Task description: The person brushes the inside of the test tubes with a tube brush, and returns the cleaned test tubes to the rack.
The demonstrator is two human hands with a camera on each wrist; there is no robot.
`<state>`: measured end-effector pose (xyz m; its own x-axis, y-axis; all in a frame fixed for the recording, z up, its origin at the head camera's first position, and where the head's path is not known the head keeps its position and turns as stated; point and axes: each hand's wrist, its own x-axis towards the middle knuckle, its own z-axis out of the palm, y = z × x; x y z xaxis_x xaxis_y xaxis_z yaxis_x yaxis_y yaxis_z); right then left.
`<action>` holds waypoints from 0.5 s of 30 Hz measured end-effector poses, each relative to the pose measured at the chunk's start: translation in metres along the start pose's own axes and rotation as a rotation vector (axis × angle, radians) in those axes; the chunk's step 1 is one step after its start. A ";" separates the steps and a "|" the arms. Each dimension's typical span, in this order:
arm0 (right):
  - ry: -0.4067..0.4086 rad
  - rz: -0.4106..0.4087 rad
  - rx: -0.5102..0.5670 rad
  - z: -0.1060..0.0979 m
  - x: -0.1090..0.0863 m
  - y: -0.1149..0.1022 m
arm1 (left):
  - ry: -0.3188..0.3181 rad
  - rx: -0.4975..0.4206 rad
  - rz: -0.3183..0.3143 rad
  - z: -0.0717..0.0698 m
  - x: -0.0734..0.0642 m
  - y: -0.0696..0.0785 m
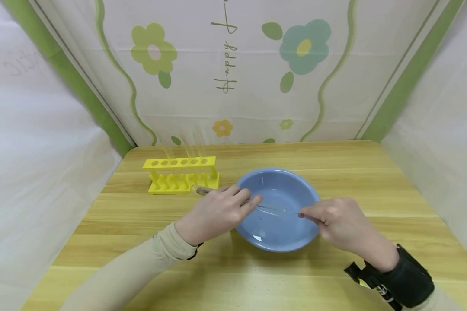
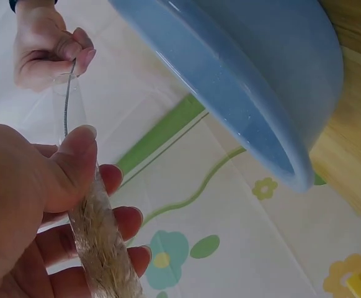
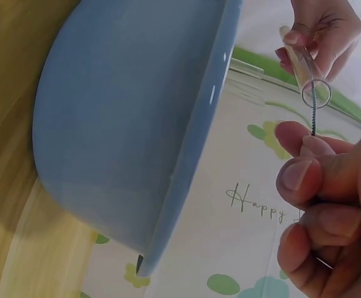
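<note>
My left hand (image 1: 222,211) grips a clear glass test tube (image 2: 75,105), its fingers and thumb wrapped around the glass. Inside the tube sit the pale bristles of a test tube brush (image 2: 106,248), toward the closed end. The brush's twisted wire handle (image 3: 314,118) comes out of the open mouth. My right hand (image 1: 338,220) pinches that wire between thumb and fingers. Tube and wire lie nearly level above the blue basin (image 1: 295,185), with the tube's closed end pointing left.
A yellow test tube rack (image 1: 179,163) stands at the back left of the wooden table (image 1: 354,172), holding several clear test tubes (image 1: 187,147). White curtains with green trim (image 1: 412,77) enclose the table's back and sides.
</note>
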<state>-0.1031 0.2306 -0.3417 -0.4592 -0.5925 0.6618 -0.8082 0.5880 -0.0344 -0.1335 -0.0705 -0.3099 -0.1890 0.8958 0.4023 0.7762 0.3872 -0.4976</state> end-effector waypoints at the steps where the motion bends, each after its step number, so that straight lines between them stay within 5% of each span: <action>1: -0.005 0.002 -0.003 0.001 0.000 0.000 | -0.002 -0.001 -0.001 0.000 0.000 0.000; 6: -0.062 0.071 0.122 0.004 0.005 -0.004 | 0.012 0.035 0.003 0.001 0.001 0.000; 15: -0.370 0.517 0.615 0.000 0.012 -0.002 | 0.078 0.105 0.007 0.001 0.005 -0.006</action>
<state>-0.1071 0.2224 -0.3338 -0.8261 -0.5371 0.1703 -0.4723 0.4951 -0.7293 -0.1401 -0.0681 -0.3057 -0.1336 0.8805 0.4547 0.7095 0.4053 -0.5765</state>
